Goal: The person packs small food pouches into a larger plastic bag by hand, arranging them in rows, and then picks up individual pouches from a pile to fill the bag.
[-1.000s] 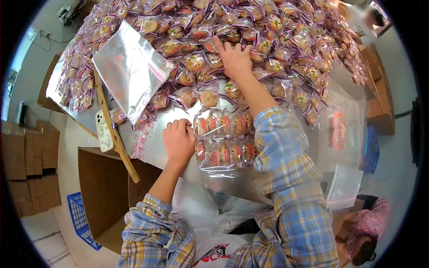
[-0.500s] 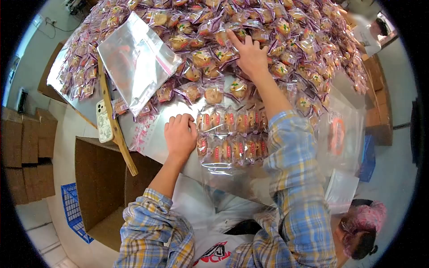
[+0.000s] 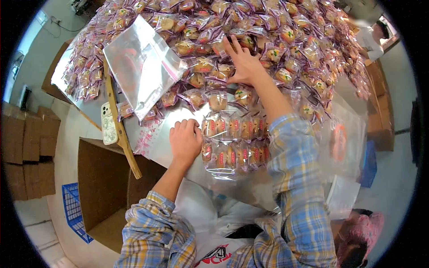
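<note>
Pastries point(image 3: 268, 53) in small clear wrappers lie heaped across the far half of the counter point(image 3: 178, 111), a wide pile of round cakes with purple-edged packaging. The right hand point(image 3: 243, 62) reaches into that heap with fingers spread and palm down, resting on several wrapped pieces; whether it pinches any one of them cannot be told. Nearer the body, a filled bag point(image 3: 234, 140) lies flat on the shiny metal surface, holding two neat rows of wrapped cakes with red labels. The left hand point(image 3: 184, 140) rests just beside its left edge, fingers curled and knuckles up, touching the plastic. A large empty clear bag point(image 3: 140, 64) with a red zip strip lies tilted on the left part of the heap. Along the counter's left edge sit a phone point(image 3: 107, 125) in a patterned case and a long wooden stick point(image 3: 123, 134), touching each other. More flat clear bags point(image 3: 346, 138) with an orange print lie to the right, beside the plaid sleeve. Below the counter's near edge stands an open cardboard box point(image 3: 103, 187), and a blue plastic crate point(image 3: 73, 210) is on the pale floor next to it. Stacked brown cartons point(image 3: 22, 152) stand at far left. Another person point(image 3: 371, 38) in white is at the far right corner.
</note>
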The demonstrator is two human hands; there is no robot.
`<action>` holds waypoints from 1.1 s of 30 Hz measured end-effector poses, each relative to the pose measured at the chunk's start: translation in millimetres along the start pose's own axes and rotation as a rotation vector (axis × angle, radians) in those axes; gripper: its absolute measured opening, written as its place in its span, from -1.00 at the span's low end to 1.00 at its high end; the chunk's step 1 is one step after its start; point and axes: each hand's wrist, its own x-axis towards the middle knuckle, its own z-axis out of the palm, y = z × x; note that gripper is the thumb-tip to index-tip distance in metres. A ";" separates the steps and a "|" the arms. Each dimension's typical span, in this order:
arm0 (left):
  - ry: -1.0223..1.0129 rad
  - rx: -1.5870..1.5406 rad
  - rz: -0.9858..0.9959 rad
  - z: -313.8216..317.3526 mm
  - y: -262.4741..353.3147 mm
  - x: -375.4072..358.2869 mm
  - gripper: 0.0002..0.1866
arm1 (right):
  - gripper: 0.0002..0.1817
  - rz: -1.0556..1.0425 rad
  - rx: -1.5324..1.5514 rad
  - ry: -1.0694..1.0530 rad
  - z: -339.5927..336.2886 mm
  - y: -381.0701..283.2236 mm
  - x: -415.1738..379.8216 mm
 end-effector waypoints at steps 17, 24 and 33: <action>0.047 -0.055 0.006 7.9 -5.4 -1.7 -0.95 | 0.57 0.140 0.168 -0.023 -53.2 -101.9 0.3; 0.043 -0.070 0.009 6.5 -4.9 -1.4 -0.96 | 0.54 0.096 -0.128 0.050 12.4 -139.1 -17.2; 0.020 -0.038 -0.018 2.7 -3.9 -0.8 -0.97 | 0.36 0.346 -0.184 0.064 8.7 -91.9 -32.1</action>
